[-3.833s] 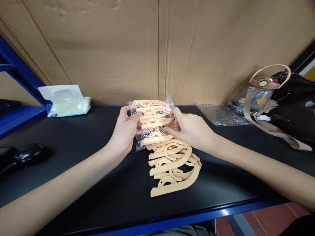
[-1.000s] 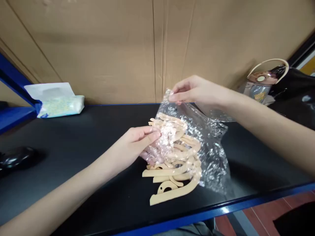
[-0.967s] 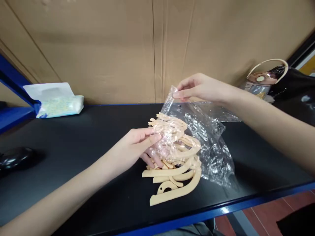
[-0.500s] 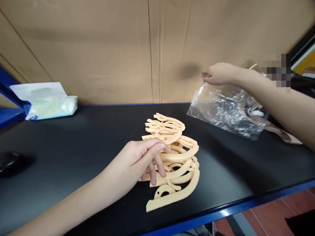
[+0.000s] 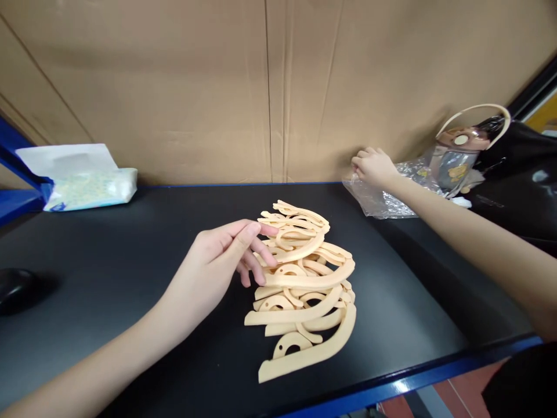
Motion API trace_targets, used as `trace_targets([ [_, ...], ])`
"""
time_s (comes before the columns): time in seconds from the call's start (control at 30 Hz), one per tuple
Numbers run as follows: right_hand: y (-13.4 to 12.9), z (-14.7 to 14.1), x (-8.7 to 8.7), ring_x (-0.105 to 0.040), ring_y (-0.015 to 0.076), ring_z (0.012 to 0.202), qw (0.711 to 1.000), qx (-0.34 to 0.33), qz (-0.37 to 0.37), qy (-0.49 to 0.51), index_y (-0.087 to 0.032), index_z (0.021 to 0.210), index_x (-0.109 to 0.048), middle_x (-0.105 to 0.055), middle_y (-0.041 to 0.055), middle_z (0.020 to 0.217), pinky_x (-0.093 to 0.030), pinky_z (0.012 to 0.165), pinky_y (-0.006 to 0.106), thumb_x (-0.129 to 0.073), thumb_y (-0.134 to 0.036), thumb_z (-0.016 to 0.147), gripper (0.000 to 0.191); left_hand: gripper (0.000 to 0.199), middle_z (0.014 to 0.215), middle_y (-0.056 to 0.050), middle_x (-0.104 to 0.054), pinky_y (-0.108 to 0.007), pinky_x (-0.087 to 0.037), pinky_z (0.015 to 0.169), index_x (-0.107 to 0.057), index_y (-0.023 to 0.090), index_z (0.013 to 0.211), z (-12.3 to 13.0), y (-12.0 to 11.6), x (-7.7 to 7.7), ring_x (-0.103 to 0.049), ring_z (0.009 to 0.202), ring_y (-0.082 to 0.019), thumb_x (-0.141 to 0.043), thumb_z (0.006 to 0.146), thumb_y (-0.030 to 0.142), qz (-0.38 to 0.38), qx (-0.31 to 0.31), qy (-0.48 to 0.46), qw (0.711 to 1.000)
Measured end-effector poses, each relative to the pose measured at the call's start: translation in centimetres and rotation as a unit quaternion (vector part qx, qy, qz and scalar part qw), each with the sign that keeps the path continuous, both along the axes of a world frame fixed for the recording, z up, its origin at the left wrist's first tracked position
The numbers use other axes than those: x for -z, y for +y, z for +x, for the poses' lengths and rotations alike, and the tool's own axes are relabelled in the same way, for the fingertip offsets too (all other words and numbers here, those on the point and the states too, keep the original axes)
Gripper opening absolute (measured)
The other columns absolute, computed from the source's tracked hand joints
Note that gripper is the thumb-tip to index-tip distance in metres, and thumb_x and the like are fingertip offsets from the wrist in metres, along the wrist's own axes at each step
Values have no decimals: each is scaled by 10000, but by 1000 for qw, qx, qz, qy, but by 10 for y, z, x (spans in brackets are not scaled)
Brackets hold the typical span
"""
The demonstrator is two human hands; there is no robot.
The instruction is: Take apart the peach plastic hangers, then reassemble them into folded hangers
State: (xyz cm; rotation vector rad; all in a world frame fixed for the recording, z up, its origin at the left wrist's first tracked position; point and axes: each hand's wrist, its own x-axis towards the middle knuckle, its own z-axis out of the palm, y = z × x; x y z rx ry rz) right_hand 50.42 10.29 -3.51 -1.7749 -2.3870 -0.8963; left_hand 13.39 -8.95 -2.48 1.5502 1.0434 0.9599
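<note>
Across the black table (image 5: 418,302), the left hand (image 5: 213,252) hovers half-open, seemingly gripping nothing, at the left edge of the beige curved pieces (image 5: 308,281) — already bare of wrapping, but in one overlapping heap — while far right, the bent-fingered right hand (image 5: 378,169) meets clear plastic (image 5: 387,204), whether pinching it I cannot tell.

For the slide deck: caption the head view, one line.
Left hand by overlapping, curved, beige plastic-looking pieces on a black tabletop; right hand at crinkled clear plastic bagging.
</note>
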Motion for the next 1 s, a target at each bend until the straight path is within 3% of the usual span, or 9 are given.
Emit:
trace_targets([
  [0.13,-10,2,7,-539,296,1014,999,-29,5,15,-166,924,-687,-675,154,1013,-383,819,379,-402,-141,919,286,418,664,-23,-690,-189,-487,426,-691,135,955,0,0,0,-619,480,-121,-556,923,529,-17,-14,-7,1000],
  [0.23,-17,1,7,-549,303,1055,999,-30,9,34,-158,1080,-674,-670,158,1086,-408,841,389,-379,-122,926,335,457,654,-28,-692,-198,-485,429,-682,129,984,2,-1,-2,-606,474,-124,-562,906,563,-18,-16,-14,1000],
  [0.33,-28,-1,6,-559,321,1122,997,0,23,68,-120,1277,-589,-647,185,1185,-438,832,402,-322,-123,943,428,423,660,-26,-692,-198,-473,425,-647,140,1020,2,-2,-4,-601,473,-124,-519,937,534,-7,-22,-20,1000],
  [0.4,-40,-3,7,-597,332,1098,995,33,24,96,-112,1255,-609,-660,195,1168,-465,778,400,-293,-155,958,436,383,673,-20,-691,-200,-472,426,-628,154,1043,2,-1,-4,-604,484,-127,-497,957,504,0,-29,-24,999],
  [0.53,-74,-3,12,-688,314,968,988,64,-21,140,-142,1134,-689,-724,148,1089,-516,759,394,-359,-379,988,432,330,727,-25,-688,-183,-466,428,-636,168,1030,1,0,-2,-608,565,-131,-518,954,466,19,-58,-20,998],
  [0.67,-107,-5,21,-599,337,1228,980,29,-98,173,-134,1311,-609,-625,157,1353,-504,963,439,-370,-601,957,633,301,784,-40,-680,-168,-476,443,-658,167,1007,2,0,-1,-592,688,-146,-532,951,435,41,-68,-7,997],
  [0.8,-117,-10,28,-540,320,1316,975,33,-147,165,-115,1332,-601,-529,162,1466,-475,1038,430,-397,-498,958,573,296,807,-37,-663,-166,-478,445,-662,174,1003,3,1,-1,-581,731,-151,-527,955,433,43,-72,-5,997],
  [0.9,-110,-11,27,-627,311,1208,977,57,-120,168,-149,1203,-688,-630,135,1361,-508,986,405,-427,-334,925,424,286,812,-34,-659,-166,-482,455,-661,177,995,2,1,-1,-582,744,-151,-533,953,429,42,-73,-6,996],
  [1.0,-99,-9,22,-688,332,1088,977,87,-82,176,-149,1096,-731,-724,152,1185,-537,897,419,-393,-241,900,401,296,815,-32,-658,-166,-480,456,-660,179,1001,1,2,0,-579,741,-150,-533,952,442,38,-69,-8,997],
])
